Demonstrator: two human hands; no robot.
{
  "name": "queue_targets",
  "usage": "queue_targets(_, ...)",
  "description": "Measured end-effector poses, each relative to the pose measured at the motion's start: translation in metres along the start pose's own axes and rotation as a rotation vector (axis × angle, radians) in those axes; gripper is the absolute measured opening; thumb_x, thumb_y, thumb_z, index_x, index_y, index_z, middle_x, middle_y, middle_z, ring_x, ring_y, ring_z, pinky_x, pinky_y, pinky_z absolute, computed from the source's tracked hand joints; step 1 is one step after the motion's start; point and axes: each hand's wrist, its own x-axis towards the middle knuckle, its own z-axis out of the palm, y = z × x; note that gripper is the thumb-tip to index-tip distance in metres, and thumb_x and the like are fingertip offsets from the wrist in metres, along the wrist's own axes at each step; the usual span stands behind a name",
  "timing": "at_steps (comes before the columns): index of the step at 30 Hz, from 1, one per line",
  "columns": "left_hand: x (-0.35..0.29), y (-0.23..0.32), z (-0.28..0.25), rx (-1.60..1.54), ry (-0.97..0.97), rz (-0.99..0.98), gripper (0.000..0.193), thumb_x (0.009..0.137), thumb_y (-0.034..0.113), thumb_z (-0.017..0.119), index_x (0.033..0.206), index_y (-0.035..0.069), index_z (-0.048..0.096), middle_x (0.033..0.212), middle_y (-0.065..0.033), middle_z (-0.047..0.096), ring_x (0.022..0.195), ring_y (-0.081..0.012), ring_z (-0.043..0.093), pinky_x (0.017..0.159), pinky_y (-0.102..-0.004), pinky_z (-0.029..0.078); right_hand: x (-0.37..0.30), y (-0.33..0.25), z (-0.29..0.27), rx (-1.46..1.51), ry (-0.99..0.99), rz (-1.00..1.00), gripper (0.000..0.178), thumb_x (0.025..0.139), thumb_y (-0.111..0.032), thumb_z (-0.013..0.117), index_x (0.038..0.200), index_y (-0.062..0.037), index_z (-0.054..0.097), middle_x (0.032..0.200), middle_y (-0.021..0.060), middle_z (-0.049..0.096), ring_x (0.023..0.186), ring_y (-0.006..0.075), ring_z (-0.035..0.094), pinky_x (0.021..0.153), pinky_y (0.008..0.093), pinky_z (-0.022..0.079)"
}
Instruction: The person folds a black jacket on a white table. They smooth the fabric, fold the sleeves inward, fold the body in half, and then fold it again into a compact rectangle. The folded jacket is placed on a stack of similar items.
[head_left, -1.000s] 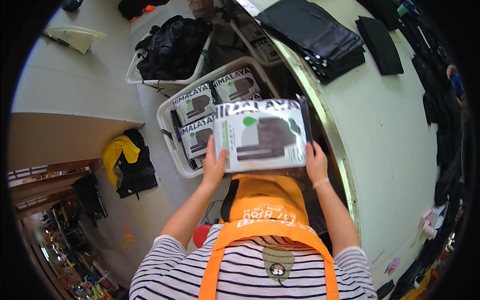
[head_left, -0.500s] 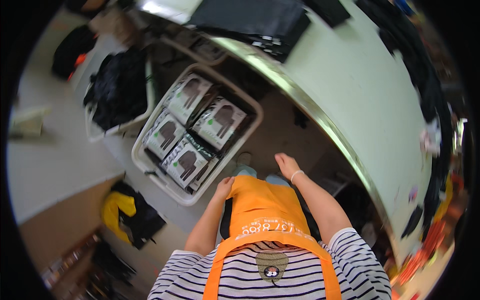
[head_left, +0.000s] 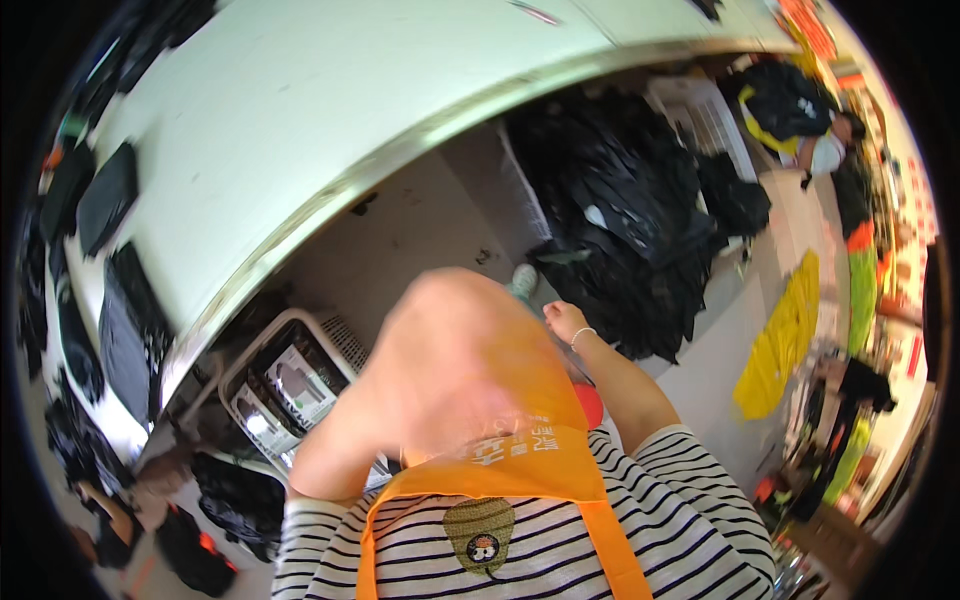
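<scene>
My left arm (head_left: 440, 370) is lifted close to the camera and blurred, covering part of my orange apron (head_left: 500, 470); its hand cannot be made out. My right hand (head_left: 565, 320) reaches forward with loosely bent fingers and holds nothing. It is near the edge of a big heap of black garments (head_left: 620, 220) on the floor. A white basket (head_left: 340, 335) with flat packets showing dark clothing (head_left: 295, 380) stands at the lower left under the table, away from both hands.
A long white table (head_left: 350, 120) with a metal edge curves across the top, dark folded items (head_left: 115, 320) on its left end. A yellow cloth (head_left: 790, 330) lies right. Another person (head_left: 825, 150) stands top right; someone's hand (head_left: 110, 510) shows lower left.
A second ago both hands held a flat packet over the basket; it left my hands. The view has swung right, the basket slid to the lower left, and my left arm rose.
</scene>
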Motion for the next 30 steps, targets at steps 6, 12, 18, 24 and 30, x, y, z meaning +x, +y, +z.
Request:
queue_targets(6, 0.163, 0.017, 0.124, -0.076, -0.346, 0.199, 0.021, 0.086, 0.02, 0.059, 0.096, 0.002, 0.062, 0.094, -0.0109, 0.063, 0.081, -0.0261, 0.06, 0.074, -0.0373, 0.048, -0.024, 0.13, -0.051, 0.114, -0.012, 0.262, 0.031, 0.09, -0.03, 0.056, 0.096, 0.0, 0.064, 0.076, 0.0094, 0.067, 0.065, 0.0177, 0.064, 0.063, 0.0316, 0.052)
queue_targets(12, 0.237, -0.028, 0.192, -0.11, -0.374, 0.054, 0.02, 0.085, 0.016, 0.06, 0.1, 0.002, 0.064, 0.093, -0.0109, 0.065, 0.08, -0.0263, 0.061, 0.073, -0.0375, 0.048, 0.024, 0.182, -0.137, 0.568, 0.346, 0.421, 0.018, 0.087, -0.019, 0.058, 0.086, -0.0034, 0.066, 0.064, 0.0128, 0.064, 0.063, 0.0252, 0.065, 0.062, 0.0351, 0.051)
queue_targets(18, 0.247, -0.095, 0.241, -0.135, -0.386, -0.304, 0.022, 0.084, 0.012, 0.061, 0.103, 0.002, 0.066, 0.093, -0.0108, 0.068, 0.078, -0.0265, 0.061, 0.073, -0.0376, 0.047, 0.13, 0.113, -0.208, 0.102, 0.856, 0.366, 0.052, 0.073, -0.024, 0.075, 0.113, 0.0015, 0.055, 0.114, 0.0235, 0.058, 0.104, 0.0398, 0.056, 0.089, 0.0434, 0.046)
queue_targets(24, 0.166, -0.228, 0.308, 0.423, -0.251, -0.74, 0.032, 0.085, 0.004, 0.055, 0.117, 0.002, 0.06, 0.088, -0.0092, 0.066, 0.083, -0.0224, 0.062, 0.078, -0.0367, 0.049, 0.113, -0.012, -0.272, 0.373, 0.533, -0.201, 0.018, 0.07, -0.014, 0.061, 0.084, -0.0028, 0.058, 0.082, 0.0196, 0.062, 0.079, 0.0417, 0.059, 0.067, 0.0461, 0.049)
queue_targets(30, 0.143, -0.25, 0.291, 0.37, -0.093, -0.892, 0.033, 0.085, 0.006, 0.056, 0.118, 0.002, 0.059, 0.092, -0.0092, 0.065, 0.086, -0.0223, 0.061, 0.08, -0.0364, 0.048, 0.016, -0.166, -0.282, 0.34, 0.376, -0.911, 0.033, 0.07, -0.017, 0.067, 0.101, -0.0051, 0.061, 0.07, 0.0066, 0.053, 0.068, 0.0259, 0.056, 0.062, 0.0377, 0.046)
